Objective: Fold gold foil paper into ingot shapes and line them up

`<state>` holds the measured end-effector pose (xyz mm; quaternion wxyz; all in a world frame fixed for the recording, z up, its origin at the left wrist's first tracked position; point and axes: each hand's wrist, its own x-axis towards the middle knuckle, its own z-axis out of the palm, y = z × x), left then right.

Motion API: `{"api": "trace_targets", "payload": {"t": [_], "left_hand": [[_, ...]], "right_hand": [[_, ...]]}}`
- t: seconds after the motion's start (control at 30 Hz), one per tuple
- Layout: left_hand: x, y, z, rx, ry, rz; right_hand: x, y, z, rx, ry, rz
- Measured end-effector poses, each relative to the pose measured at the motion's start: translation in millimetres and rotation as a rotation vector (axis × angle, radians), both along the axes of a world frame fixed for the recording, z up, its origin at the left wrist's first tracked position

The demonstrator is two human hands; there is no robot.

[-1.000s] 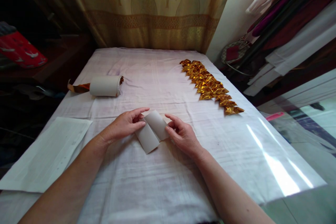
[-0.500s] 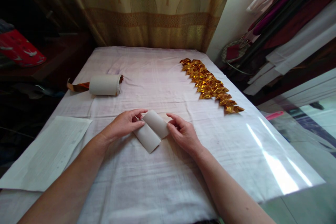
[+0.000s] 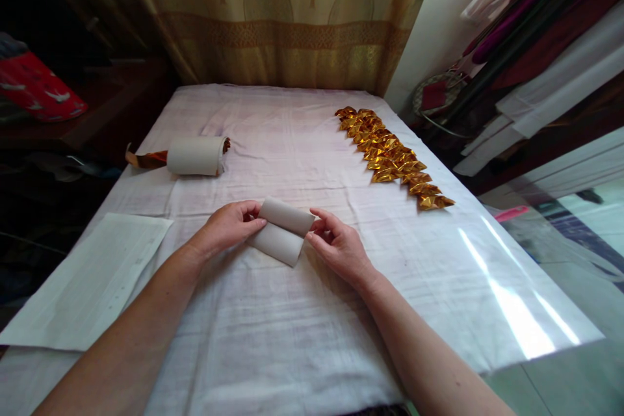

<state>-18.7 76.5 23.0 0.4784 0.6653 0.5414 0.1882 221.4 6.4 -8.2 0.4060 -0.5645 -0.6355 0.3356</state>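
A piece of greyish-white paper (image 3: pixel 280 240), its two long sides curled in toward a middle crease, is between my hands just above the white cloth. My left hand (image 3: pixel 238 221) pinches its left end, thumb on top and fingers behind. At the right end, my right hand (image 3: pixel 338 244) has its fingers bent around the upper flap's corner, with the thumb near the lower flap. The paper's underside is hidden. Beyond my left hand lies a roll of pale-backed paper (image 3: pixel 195 156) with coppery foil showing at its ends.
Rows of folded gold foil pieces (image 3: pixel 390 156) lie on the right of the cloth-covered table (image 3: pixel 287 117). A flat white sheet (image 3: pixel 97 279) is at the left edge. A curtain (image 3: pixel 292 32) hangs behind, clothes (image 3: pixel 550 71) hang on the right, and a red patterned container (image 3: pixel 41 88) stands far left.
The paper has turned anticlockwise, so its crease now runs closer to level. My right thumb has shifted slightly left; both hands stay near the same place.
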Motion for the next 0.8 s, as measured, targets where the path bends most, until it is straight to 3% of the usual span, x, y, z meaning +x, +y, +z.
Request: {"api": "trace_targets", "payload": {"t": [0.3, 0.47, 0.6, 0.8], "left_hand": [[-2.1, 2.4, -2.6, 0.014, -0.023, 0.016], [-2.8, 3.6, -5.7, -0.074, -0.135, 0.038], [-2.0, 3.3, -4.8, -0.145, -0.176, 0.106], [-1.0, 2.3, -1.9, -0.127, -0.214, 0.187]], "right_hand": [[-0.6, 0.3, 2.5, -0.019, 0.027, -0.002], [0.1, -0.6, 2.9, -0.024, 0.041, 0.017], [0.5, -1.4, 3.2, -0.015, 0.054, 0.015], [0.9, -1.5, 7.1, -0.046, 0.118, 0.03]]}}
